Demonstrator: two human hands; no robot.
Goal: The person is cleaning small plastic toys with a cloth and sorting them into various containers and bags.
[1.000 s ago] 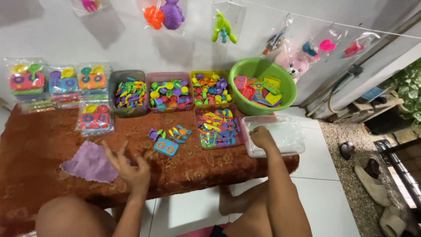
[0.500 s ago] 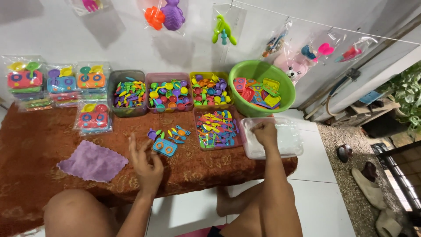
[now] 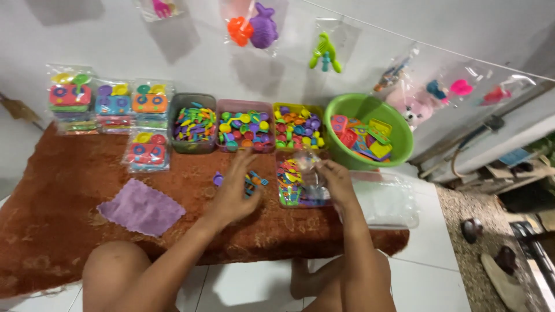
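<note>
1. Two hands work above a desk [image 3: 69, 196] covered with a brown patterned cloth.
2. Left hand [image 3: 234, 188]: fingers spread and released, palm down, over a small pile of toy pieces [image 3: 254, 179] lying on the cloth. It covers most of the pile; whether it touches the pieces cannot be told.
3. Right hand [image 3: 335, 182]: grasping a clear plastic bag [image 3: 307, 164] by pinching it, held above the red tray [image 3: 298, 185] of mixed colourful toy pieces.
4. Clear plastic box [image 3: 387, 199]: just to the right of the right hand, at the desk edge.
5. Purple cloth [image 3: 141, 208]: flat on the desk, well to the left of the left hand.
6. Back row: three tubs [image 3: 245, 124] of sorted toy pieces, with a green basin [image 3: 370, 130] of flat toy parts at their right.
7. Packed toy sets [image 3: 113, 107]: stacked at the back left, against the wall.
</note>
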